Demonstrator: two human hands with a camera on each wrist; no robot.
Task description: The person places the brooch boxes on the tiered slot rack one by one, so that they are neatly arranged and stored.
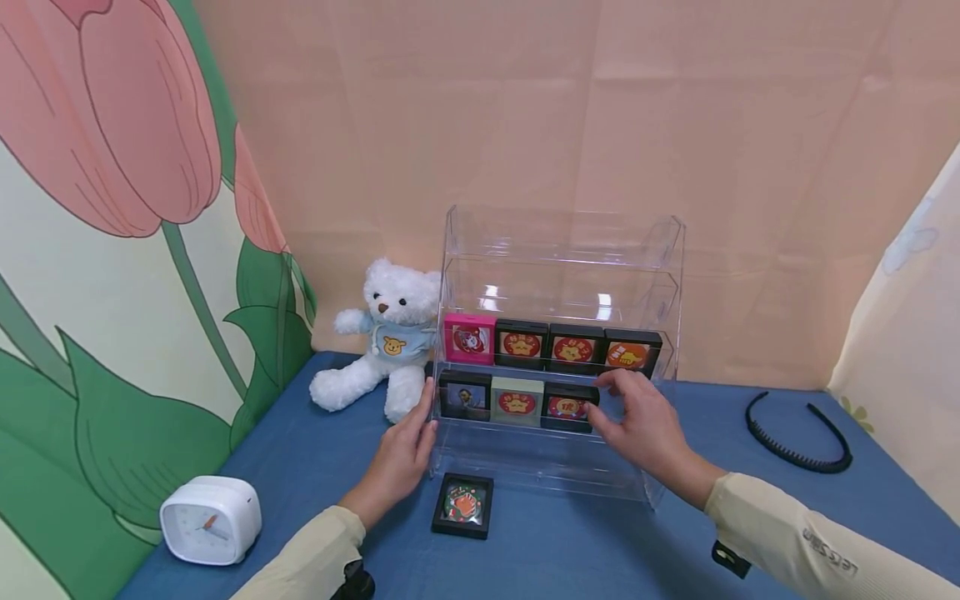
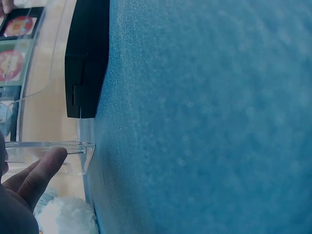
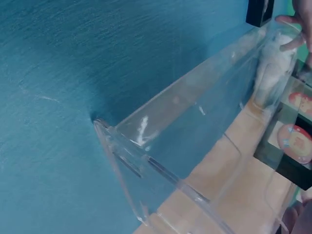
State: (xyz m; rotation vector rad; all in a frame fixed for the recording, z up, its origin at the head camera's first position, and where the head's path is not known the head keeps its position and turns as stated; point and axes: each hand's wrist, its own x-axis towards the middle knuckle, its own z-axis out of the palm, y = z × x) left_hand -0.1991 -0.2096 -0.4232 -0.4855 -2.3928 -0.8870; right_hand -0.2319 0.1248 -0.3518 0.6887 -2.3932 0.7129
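Note:
A clear acrylic tiered rack stands on the blue cloth. My left hand rests against its left side, fingers extended; the left wrist view shows those fingers at the clear edge. My right hand pinches the right end of a black framed box on the lower filled tier, thumb at its front and index finger by its top corner. Beside that box stand a pale green framed box and another black one. A further black framed box lies on the cloth before the rack.
The tier above holds a pink framed box and several black framed boxes. A white teddy bear sits left of the rack. A white clock stands at the front left, and a black headband lies at right.

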